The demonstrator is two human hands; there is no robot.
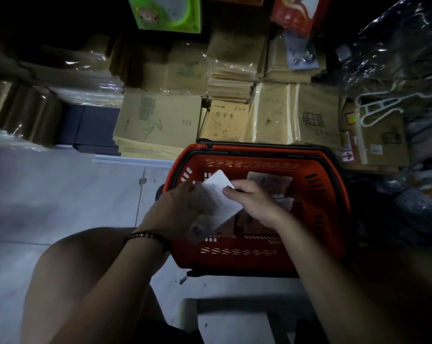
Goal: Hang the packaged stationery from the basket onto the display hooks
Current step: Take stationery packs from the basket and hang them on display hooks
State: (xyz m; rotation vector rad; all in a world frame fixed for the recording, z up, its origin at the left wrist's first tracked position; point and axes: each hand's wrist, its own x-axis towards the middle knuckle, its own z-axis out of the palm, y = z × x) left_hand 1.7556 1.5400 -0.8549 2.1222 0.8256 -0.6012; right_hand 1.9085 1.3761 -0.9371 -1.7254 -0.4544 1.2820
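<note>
An orange shopping basket (pixel 334 194) stands on the floor in front of me, with more flat packets (pixel 269 182) lying inside it. Both hands are over the basket. My left hand (pixel 177 209) grips a stack of white packaged stationery cards (pixel 217 192) from the left and below. My right hand (pixel 254 202) pinches the top card's right edge with thumb and fingers. The cards show their printed white backs. No display hooks are in sight.
Stacks of brown exercise books (pixel 160 122) wrapped in plastic lie behind the basket. A green boxed item (pixel 167 13) and a red package (pixel 297 13) sit above them. White hangers (pixel 396 100) and plastic bags are at the right. My knee (pixel 68 269) is at the lower left, over a pale tiled floor.
</note>
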